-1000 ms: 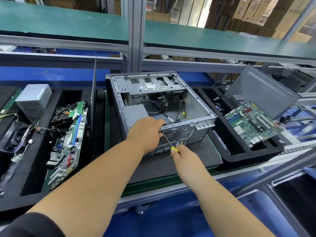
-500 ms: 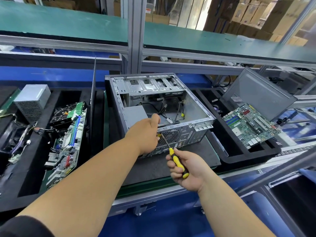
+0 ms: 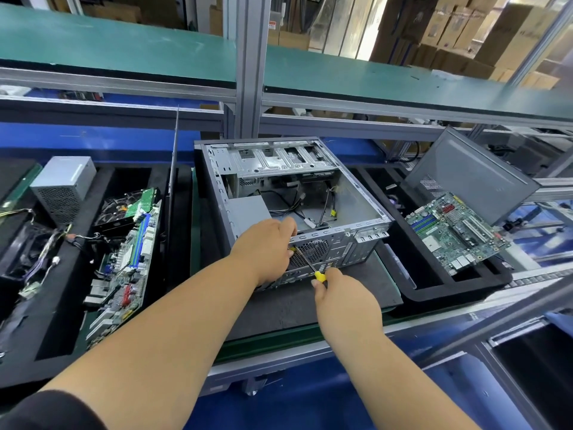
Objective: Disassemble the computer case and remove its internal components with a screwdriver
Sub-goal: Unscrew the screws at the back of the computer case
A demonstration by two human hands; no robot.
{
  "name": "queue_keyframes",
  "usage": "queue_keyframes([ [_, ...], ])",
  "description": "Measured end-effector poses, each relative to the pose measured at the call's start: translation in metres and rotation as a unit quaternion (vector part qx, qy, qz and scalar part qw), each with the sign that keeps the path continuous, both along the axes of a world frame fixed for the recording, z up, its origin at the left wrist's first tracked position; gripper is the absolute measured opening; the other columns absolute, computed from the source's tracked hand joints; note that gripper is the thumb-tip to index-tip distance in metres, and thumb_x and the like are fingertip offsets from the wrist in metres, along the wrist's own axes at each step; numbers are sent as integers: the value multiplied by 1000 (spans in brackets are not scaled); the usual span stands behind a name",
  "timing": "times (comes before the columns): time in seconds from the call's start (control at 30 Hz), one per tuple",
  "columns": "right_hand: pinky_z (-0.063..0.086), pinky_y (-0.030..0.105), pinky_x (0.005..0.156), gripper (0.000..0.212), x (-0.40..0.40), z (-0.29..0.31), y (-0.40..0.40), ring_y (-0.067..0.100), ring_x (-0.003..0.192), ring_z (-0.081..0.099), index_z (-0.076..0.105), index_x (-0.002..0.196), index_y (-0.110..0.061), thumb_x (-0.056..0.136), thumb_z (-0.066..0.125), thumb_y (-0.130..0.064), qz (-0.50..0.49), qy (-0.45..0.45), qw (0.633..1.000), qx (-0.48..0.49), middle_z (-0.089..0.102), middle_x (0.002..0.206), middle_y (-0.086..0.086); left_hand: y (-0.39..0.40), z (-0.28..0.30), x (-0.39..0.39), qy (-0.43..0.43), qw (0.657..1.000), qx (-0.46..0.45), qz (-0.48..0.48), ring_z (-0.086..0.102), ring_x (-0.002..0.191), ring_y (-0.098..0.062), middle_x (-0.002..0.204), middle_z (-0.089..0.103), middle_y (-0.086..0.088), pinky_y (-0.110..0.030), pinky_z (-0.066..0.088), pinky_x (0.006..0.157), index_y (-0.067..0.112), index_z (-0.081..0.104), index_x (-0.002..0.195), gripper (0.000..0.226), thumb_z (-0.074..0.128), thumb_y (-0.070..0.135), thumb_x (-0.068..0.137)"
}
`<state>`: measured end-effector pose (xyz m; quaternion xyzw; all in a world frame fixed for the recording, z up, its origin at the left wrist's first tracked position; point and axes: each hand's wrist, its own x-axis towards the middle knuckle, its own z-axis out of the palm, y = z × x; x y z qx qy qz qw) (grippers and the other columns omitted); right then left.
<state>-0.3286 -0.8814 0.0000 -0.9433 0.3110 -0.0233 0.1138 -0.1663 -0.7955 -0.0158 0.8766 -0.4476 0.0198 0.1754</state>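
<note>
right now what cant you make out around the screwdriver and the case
- Head view: screwdriver tip and any screw, hidden behind the left hand.
- Screwdriver handle, mostly covered by the right hand.
- Left hand's fingers, curled out of sight against the computer case.
- Case cables: too small to identify.

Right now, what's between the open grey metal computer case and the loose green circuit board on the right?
Head view: only the black foam tray's wall.

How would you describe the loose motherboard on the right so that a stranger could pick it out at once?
Start at the open computer case in the middle, then look right to the black tray. The motherboard lies tilted there, below a leaning grey side panel. Unlike the boards on the left, it lies alone, face up.
</note>
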Motion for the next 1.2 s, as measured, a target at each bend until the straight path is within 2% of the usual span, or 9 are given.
queue_keyframes([
  [0.13,36,29,53,31,1,5,-11,16,52,46,60,81,-12,97,55,-38,-57,-91,950,293,59,61,0,0,0,1,4,1000,2,-1,50,96,-23,110,57,-3,-37,44,74,21,39,114,27,55,30,94],
  [0.27,33,22,41,43,2,11,-14,12,41,39,68,89,0,100,51,-37,-208,-121,699,673,58,60,7,1,1,0,0,1000,0,-1,50,95,-23,108,57,-3,-38,45,74,22,39,113,25,54,30,94],
  [0.37,35,19,38,41,2,12,-12,10,41,41,64,87,1,102,48,-33,-231,-111,616,745,59,64,8,0,1,-1,0,1000,-3,0,49,89,-22,103,57,-3,-38,45,72,23,37,109,23,54,28,94],
  [0.5,29,22,38,38,7,7,-7,10,38,33,59,81,-8,104,45,-34,-212,-99,717,656,50,56,1,0,1,0,-1,1000,0,1,48,89,-22,102,56,-2,-40,47,74,22,38,109,23,54,28,94],
  [0.6,34,30,51,34,7,4,-2,20,55,47,51,85,-11,104,41,-37,-100,-30,951,292,54,66,0,0,0,0,-4,1000,-1,-2,48,88,-21,101,56,-2,-40,48,74,22,38,110,25,55,27,94],
  [0.7,31,32,57,25,1,-3,3,21,70,47,37,92,-19,105,35,-41,-2,4,1000,15,52,82,-3,-1,0,0,-7,1000,-3,-1,47,87,-21,99,56,-2,-39,47,72,22,37,110,24,55,26,94],
  [0.87,38,32,55,26,-1,-3,-10,18,60,49,54,83,-14,97,56,-36,-25,-91,979,182,63,72,3,-1,0,-1,-6,1000,-9,9,48,84,-20,100,57,-2,-36,42,67,23,34,110,29,56,27,93],
  [1.07,38,18,43,39,0,12,-16,9,47,45,65,100,5,102,48,-30,-218,-119,628,737,73,85,18,-1,0,-1,11,1000,-14,22,55,106,-23,121,59,-1,-37,48,82,25,43,128,37,55,31,93],
  [1.2,34,18,37,36,-2,13,-13,9,40,41,63,91,-3,103,47,-32,-212,-110,621,747,63,65,7,-2,0,-1,11,1000,-8,18,54,109,-23,121,59,-1,-38,49,86,28,46,129,38,55,32,93],
])
